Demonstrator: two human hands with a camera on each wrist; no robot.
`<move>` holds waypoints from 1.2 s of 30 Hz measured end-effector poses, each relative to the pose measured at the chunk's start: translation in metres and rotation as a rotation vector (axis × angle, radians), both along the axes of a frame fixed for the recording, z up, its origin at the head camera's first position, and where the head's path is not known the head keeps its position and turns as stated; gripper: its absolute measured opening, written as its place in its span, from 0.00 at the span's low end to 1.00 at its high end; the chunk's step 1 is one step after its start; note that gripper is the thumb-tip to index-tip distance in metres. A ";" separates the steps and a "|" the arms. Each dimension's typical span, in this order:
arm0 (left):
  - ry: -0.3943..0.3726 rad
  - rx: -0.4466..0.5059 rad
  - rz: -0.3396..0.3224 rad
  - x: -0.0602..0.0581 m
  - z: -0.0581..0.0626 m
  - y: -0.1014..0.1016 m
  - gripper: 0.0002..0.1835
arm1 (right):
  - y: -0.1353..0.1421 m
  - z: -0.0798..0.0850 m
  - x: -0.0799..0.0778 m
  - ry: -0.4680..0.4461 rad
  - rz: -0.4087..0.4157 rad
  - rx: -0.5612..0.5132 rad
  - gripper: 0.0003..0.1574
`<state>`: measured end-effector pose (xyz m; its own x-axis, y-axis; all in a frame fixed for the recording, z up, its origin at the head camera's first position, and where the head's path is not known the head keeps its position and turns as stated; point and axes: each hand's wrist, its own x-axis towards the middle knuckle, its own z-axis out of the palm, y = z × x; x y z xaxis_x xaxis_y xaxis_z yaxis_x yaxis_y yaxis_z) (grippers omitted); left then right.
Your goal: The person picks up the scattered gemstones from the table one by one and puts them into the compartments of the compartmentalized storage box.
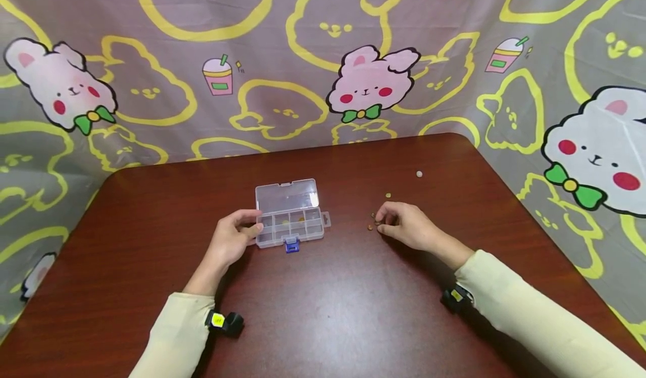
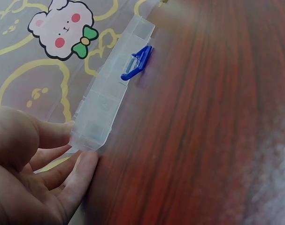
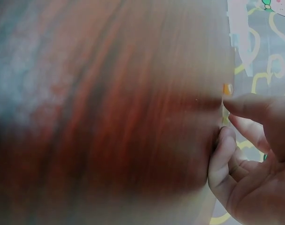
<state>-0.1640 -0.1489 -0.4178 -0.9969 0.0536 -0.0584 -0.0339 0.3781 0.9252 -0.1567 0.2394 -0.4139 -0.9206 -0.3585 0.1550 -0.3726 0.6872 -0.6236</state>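
A clear plastic compartment box (image 1: 272, 229) lies with its lid (image 1: 287, 197) raised at the back and its blue latch (image 1: 292, 245) hanging in front. Its left end is held by my left hand (image 1: 229, 240), thumb and fingers about the corner; the left wrist view shows the box (image 2: 97, 105) end-on. A few small yellowish pieces (image 1: 301, 219) sit in its rear compartments. Right of the box, my right hand (image 1: 411, 226) is low over the table, thumb and forefinger apart beside small brownish pieces (image 1: 370, 227). An orange piece (image 3: 228, 89) shows near the thumb in the right wrist view.
Behind the right hand lie a small yellow-green piece (image 1: 388, 195) and a white round piece (image 1: 419, 174). A hang tab (image 1: 326, 219) sticks out from the box's right side. The brown table (image 1: 323, 310) meets a patterned curtain (image 1: 282, 86) at the back and right.
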 end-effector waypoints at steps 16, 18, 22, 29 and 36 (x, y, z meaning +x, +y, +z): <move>0.002 0.003 0.005 -0.003 0.001 0.001 0.18 | 0.000 0.004 -0.001 -0.034 -0.009 0.036 0.07; -0.001 0.004 0.005 -0.003 0.001 0.001 0.18 | 0.000 0.004 -0.001 -0.036 -0.011 0.039 0.07; 0.000 0.005 0.008 -0.003 0.000 0.001 0.18 | 0.000 0.004 -0.001 -0.025 -0.014 0.050 0.06; -0.005 -0.010 0.004 -0.002 -0.001 0.000 0.18 | 0.000 0.003 0.000 -0.041 -0.021 0.056 0.03; -0.005 -0.009 0.007 0.000 0.000 0.000 0.18 | 0.002 0.002 0.001 -0.032 -0.031 0.008 0.03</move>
<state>-0.1642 -0.1490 -0.4177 -0.9969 0.0461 -0.0634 -0.0408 0.3857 0.9217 -0.1559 0.2417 -0.4122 -0.9357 -0.3307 0.1225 -0.3309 0.7031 -0.6294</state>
